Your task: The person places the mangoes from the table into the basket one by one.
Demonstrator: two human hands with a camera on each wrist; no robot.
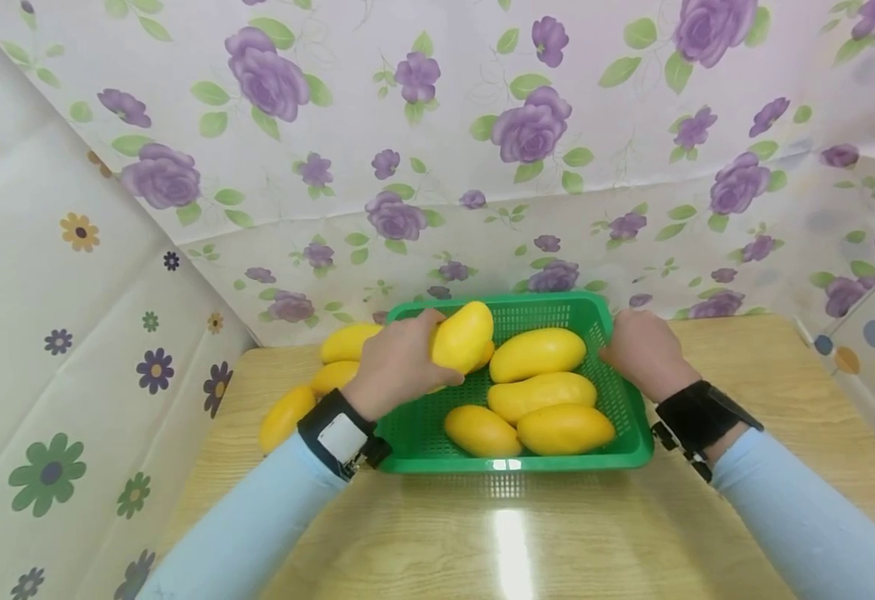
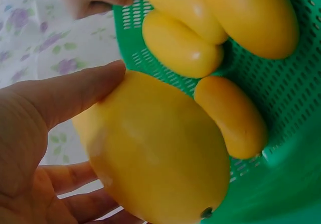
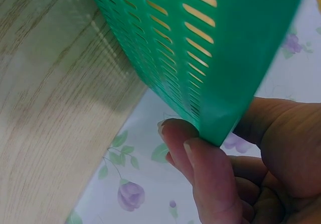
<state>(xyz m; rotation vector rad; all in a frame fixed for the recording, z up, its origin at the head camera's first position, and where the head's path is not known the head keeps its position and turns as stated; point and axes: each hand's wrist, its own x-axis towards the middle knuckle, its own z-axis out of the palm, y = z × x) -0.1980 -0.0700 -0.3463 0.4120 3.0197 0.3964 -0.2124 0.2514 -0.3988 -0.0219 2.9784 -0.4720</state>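
My left hand [image 1: 400,358] grips a yellow mango [image 2: 160,148] with thumb and fingers around its sides, over the left part of a green plastic basket [image 1: 512,463]. Below it, several mangoes lie in the basket, among them one mango [image 1: 538,354] toward the back and another mango [image 1: 567,428] at the front right. My right hand [image 1: 649,354] holds the basket's right side near the back corner. In the right wrist view, the fingers [image 3: 213,179] curl at the basket's outer edge while the thumb is partly hidden behind the rim.
Left of the basket, several more mangoes [image 1: 287,417] lie on the wooden table [image 1: 437,533]. A flower-patterned sheet [image 1: 445,167] hangs right behind the basket, and another patterned sheet [image 1: 85,333] stands along the left side.
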